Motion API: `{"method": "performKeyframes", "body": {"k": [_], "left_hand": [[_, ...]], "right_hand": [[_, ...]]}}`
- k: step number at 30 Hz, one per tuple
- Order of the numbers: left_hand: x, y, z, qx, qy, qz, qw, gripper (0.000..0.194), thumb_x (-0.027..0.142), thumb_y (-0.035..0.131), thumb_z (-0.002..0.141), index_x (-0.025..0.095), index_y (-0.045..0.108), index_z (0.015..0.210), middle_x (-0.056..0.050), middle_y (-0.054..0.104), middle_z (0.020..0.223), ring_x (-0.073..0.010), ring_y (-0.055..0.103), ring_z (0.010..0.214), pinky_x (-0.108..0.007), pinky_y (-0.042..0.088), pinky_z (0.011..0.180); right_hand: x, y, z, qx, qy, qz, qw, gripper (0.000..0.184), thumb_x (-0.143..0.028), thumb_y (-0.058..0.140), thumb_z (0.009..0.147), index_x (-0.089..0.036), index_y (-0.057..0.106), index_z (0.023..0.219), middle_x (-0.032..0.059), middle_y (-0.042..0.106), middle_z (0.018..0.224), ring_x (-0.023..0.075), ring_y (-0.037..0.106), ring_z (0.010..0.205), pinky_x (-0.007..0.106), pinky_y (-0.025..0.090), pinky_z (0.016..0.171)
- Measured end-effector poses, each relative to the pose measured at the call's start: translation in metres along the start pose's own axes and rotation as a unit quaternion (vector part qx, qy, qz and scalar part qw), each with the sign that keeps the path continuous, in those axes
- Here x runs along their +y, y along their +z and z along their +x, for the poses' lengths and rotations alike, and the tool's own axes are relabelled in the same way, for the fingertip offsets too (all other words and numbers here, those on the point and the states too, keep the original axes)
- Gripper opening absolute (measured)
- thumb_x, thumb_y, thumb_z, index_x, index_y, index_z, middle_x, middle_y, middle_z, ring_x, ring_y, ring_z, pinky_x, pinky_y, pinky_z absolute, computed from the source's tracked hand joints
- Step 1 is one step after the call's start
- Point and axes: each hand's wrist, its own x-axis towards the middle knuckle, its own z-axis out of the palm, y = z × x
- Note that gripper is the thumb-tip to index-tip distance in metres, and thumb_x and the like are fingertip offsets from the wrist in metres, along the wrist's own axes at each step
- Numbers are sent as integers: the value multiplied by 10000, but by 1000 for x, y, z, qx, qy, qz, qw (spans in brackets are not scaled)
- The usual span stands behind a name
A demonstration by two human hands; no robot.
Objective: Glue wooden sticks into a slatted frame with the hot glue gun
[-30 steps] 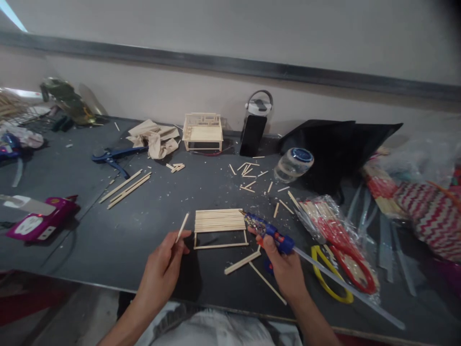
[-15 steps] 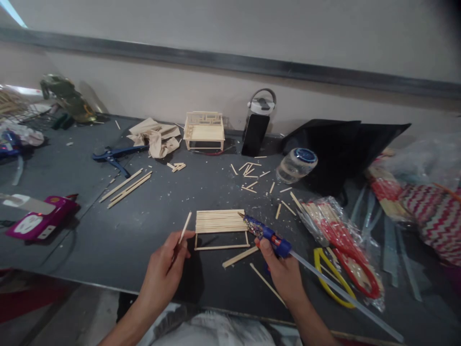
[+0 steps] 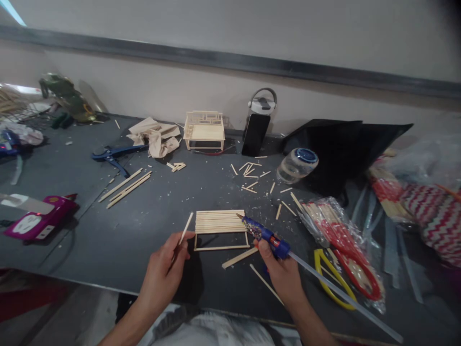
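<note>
Pinched in my left hand (image 3: 168,262) is a thin wooden stick (image 3: 187,226), tilted upward beside the left edge of a small stick frame (image 3: 219,222). Sticks laid side by side cover the frame's far part; its near part is an open gap bounded by one long stick. My right hand (image 3: 279,269) grips a blue glue gun (image 3: 266,235), whose tip is over the right end of the slatted part. I cannot tell whether the tip touches the wood. A long clear glue stick (image 3: 345,290) trails from the gun's back toward the lower right.
Loose sticks (image 3: 239,258) lie near the frame. Behind stand a miniature stick bench (image 3: 204,130), a phone (image 3: 255,135) against a bottle, and a jar (image 3: 297,166). Blue cutters (image 3: 115,154) and a purple device (image 3: 41,218) are left; packaged sticks (image 3: 334,230) and yellow-handled scissors (image 3: 333,283) right.
The glue gun's tip has shifted very slightly left along the slats. My left hand and its stick are almost still.
</note>
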Motion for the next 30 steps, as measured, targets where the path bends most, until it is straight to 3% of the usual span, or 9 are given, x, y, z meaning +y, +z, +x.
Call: {"method": "performKeyframes", "body": {"k": [11,17,30], "left_hand": [[0,1,1,13,33,16,999,314,346,401,922,238,597,1142,31,622,680,-134,605,646,-234,443,635],[-2,1,2,13,37,16,999,314,340,399,924,226,597,1139,29,615,669,-130,594,620,-230,435,611],[-3,2,4,27,33,15,999,325,386,409,916,226,621,1104,49,569,603,-127,567,575,-214,417,577]], "right_hand": [[-2,-1,0,-9,-22,-20,1000,381,-505,578,841,-190,665,1037,73,736,904,255,666,867,385,514,816],[-1,-1,1,-14,-31,-26,999,325,-490,575,848,-195,674,942,71,736,908,254,665,873,386,511,819],[-4,2,1,-6,-34,-22,999,374,-504,568,846,-183,664,1014,77,738,897,258,671,863,397,517,820]]}}
